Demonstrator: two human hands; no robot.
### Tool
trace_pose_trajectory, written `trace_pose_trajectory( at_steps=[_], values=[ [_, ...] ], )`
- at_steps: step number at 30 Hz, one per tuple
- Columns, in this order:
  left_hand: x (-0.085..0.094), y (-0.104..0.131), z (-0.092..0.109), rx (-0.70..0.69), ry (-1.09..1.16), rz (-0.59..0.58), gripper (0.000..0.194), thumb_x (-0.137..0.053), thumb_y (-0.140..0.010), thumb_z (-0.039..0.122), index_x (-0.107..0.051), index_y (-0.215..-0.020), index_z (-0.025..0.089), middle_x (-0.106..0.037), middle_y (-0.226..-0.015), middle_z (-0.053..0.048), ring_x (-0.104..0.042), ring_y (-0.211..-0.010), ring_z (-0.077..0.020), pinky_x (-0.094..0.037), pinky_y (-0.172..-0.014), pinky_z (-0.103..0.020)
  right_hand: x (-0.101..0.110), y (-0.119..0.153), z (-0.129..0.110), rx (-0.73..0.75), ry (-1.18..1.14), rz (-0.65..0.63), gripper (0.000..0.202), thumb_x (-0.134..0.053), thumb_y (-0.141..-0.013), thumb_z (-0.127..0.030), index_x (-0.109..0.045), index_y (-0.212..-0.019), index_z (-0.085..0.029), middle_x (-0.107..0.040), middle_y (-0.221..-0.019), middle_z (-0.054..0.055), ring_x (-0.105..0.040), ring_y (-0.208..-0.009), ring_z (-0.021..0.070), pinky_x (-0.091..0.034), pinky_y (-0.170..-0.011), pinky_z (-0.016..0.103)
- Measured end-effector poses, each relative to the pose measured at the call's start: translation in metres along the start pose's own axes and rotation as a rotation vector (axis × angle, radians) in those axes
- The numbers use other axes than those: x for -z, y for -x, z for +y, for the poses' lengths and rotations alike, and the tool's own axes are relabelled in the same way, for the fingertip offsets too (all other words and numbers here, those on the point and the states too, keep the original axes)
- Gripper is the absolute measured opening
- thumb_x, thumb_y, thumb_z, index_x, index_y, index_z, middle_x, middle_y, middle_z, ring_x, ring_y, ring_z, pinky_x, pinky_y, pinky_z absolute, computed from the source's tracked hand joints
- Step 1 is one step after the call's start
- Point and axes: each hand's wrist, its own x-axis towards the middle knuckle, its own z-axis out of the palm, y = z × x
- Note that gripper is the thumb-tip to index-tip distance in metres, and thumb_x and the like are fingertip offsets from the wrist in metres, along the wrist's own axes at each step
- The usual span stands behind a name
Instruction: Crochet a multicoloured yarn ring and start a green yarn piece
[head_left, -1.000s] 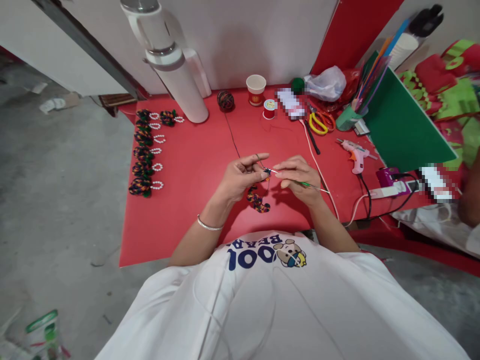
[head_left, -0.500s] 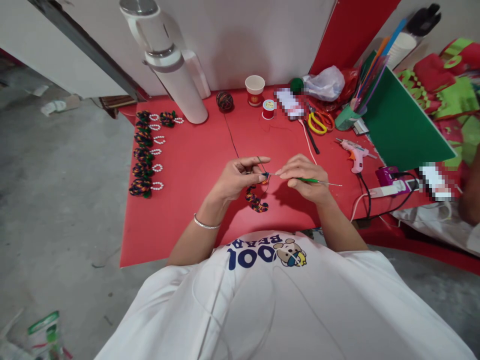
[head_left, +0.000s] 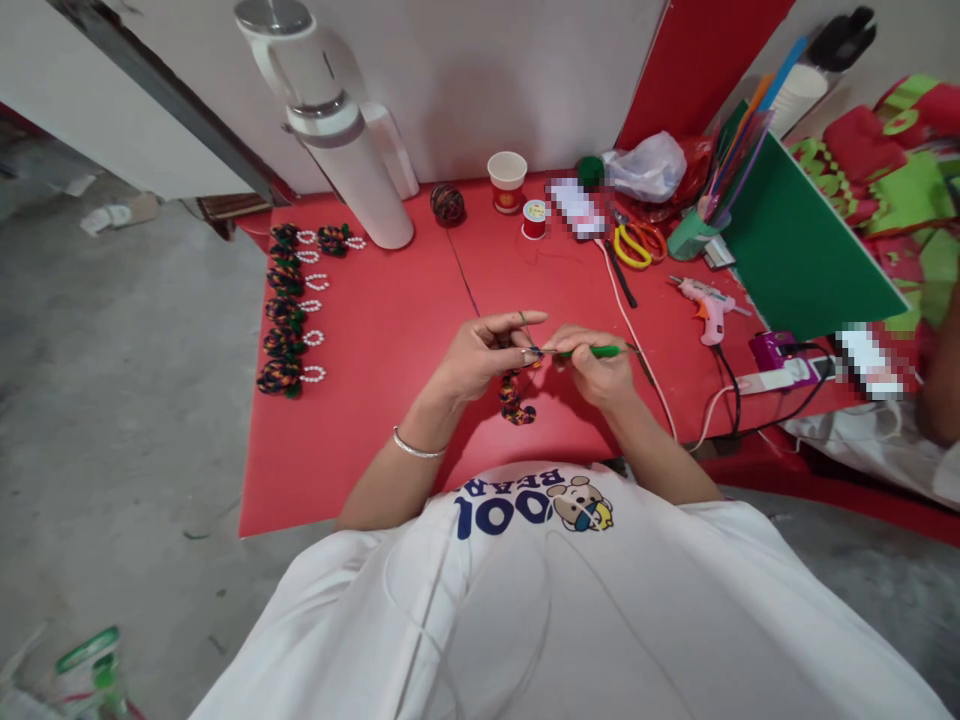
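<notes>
My left hand [head_left: 484,357] pinches a dark multicoloured crochet piece [head_left: 516,402], whose curled end hangs below the fingers. Its index finger is stretched out with yarn over it. That yarn runs back to a dark variegated yarn ball [head_left: 448,204]. My right hand [head_left: 596,365] is closed around a crochet hook with a green grip [head_left: 604,351]. The hook's metal shaft points left and its tip meets the crochet piece at my left fingertips. Whether the tip is inside a stitch I cannot make out.
Several crocheted pieces with white bead loops [head_left: 283,340] line the table's left side. A tall white flask [head_left: 360,180], paper cup [head_left: 508,182] and red thread spool [head_left: 534,219] stand behind. Scissors [head_left: 634,247], a pink glue gun [head_left: 709,308] and a power strip [head_left: 776,377] lie right.
My right hand has moved left and turned, bringing the hook closer to my left hand. My left hand still holds the crochet piece, shifted slightly right.
</notes>
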Motion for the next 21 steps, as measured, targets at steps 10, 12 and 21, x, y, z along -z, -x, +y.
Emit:
trace_pose_trajectory(
  at_steps=[10,12,21],
  values=[
    [-0.028,0.001,-0.022,-0.155,0.037,0.313,0.055,-0.095,-0.066,0.022,-0.082,-0.12,0.021,-0.071,-0.069,0.006,-0.06,-0.062,-0.007,-0.049,-0.067,-0.022,-0.033,0.017,0.003,0.315,0.553,0.294,0.022,-0.069,-0.101,-0.05,-0.082,-0.117,-0.042,-0.08,-0.106,0.002,-0.071,-0.1,0.023,-0.061,-0.088,0.044],
    [-0.024,-0.001,-0.022,-0.067,0.162,0.236,0.056,-0.097,-0.061,0.021,-0.083,-0.115,0.02,-0.07,-0.066,0.006,-0.06,-0.059,-0.007,-0.048,-0.063,-0.022,-0.032,0.015,0.007,0.357,0.489,0.301,0.022,-0.069,-0.101,-0.05,-0.081,-0.118,-0.044,-0.08,-0.105,0.001,-0.072,-0.099,0.0228,-0.061,-0.086,0.045],
    [-0.001,0.002,-0.006,0.083,0.166,0.057,0.047,-0.098,-0.057,0.015,-0.086,-0.102,0.015,-0.07,-0.06,0.001,-0.065,-0.055,-0.0114,-0.05,-0.057,-0.024,0.004,-0.005,-0.001,0.346,0.4,-0.012,0.022,-0.073,-0.096,-0.057,-0.084,-0.107,-0.042,-0.085,-0.097,-0.001,-0.075,-0.089,0.0211,-0.061,-0.084,0.045]
  ],
)
